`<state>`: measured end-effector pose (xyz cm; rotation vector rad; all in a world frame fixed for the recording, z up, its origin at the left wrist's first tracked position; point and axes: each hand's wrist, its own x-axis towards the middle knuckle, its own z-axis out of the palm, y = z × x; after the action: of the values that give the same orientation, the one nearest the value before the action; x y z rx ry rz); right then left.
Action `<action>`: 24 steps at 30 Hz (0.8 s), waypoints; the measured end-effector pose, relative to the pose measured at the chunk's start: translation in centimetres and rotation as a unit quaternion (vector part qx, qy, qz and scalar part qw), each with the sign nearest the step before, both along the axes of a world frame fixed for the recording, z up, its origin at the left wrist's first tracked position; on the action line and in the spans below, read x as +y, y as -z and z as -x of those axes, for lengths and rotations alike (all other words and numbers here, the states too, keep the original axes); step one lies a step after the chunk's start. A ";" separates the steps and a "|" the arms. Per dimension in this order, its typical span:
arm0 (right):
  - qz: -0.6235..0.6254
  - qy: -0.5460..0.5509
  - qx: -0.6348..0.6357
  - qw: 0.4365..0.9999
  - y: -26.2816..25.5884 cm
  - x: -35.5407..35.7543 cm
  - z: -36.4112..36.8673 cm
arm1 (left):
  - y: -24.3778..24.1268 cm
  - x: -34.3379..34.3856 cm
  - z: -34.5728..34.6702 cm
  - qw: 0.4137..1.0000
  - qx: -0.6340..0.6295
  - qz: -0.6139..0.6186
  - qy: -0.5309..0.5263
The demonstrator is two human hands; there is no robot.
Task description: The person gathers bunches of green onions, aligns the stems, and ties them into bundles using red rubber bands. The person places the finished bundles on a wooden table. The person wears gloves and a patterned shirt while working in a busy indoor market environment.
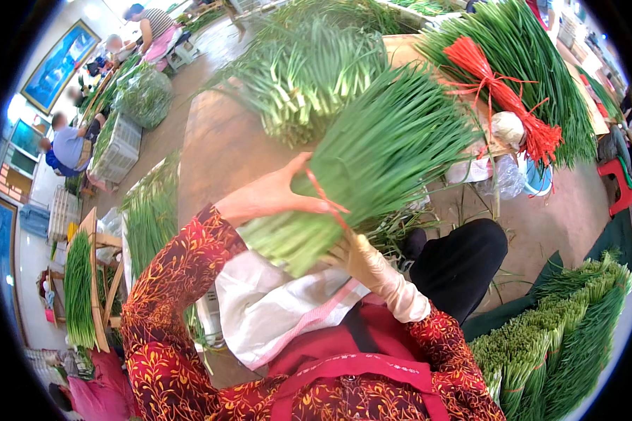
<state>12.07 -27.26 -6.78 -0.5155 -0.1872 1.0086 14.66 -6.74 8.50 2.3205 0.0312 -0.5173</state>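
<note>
A bunch of green garlic chives (384, 142) lies tilted above my lap, its pale stem ends (289, 237) toward me and blurred by motion. A thin red tie (324, 194) runs around it near the stems. Bare, my left hand (274, 192) grips the bunch from the left, thumb and fingers spread around it at the tie. My right hand (355, 255), in a cream glove, holds the stem side from below, close to the tie's lower end; its fingers are partly hidden and blurred. Beneath the stems is a white cloth (258, 305) across my lap.
A wooden table (216, 137) bears a heap of loose chives (316, 79). On a board to the right are red ties (505, 100) bundled on more chives (537, 68). Tied bunches (547, 337) stand at lower right, near a red stool (619, 184). People (71, 142) sit at left.
</note>
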 end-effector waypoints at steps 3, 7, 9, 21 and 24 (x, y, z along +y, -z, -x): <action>-0.027 0.081 0.062 0.994 1.3 -0.4 1.8 | -0.5 -1.0 2.4 0.987 0.085 0.134 -0.023; 0.036 0.100 0.072 0.992 1.1 -4.0 2.6 | 3.6 -1.4 5.1 0.953 0.047 0.286 -0.089; 0.095 0.087 0.020 0.992 -0.6 -5.1 2.9 | 7.6 -2.6 5.8 0.933 0.024 0.342 -0.112; 0.214 0.127 -0.170 0.954 0.3 -8.0 2.2 | 9.6 -10.1 6.1 0.900 -0.108 0.398 -0.142; 0.233 0.158 -0.151 0.948 -1.6 -9.0 3.8 | 7.7 -11.8 8.2 0.853 -0.074 0.480 -0.190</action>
<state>8.23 -36.23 -5.13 -1.0984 -0.1306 0.6508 6.42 -18.50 0.84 1.3040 0.1249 -0.0861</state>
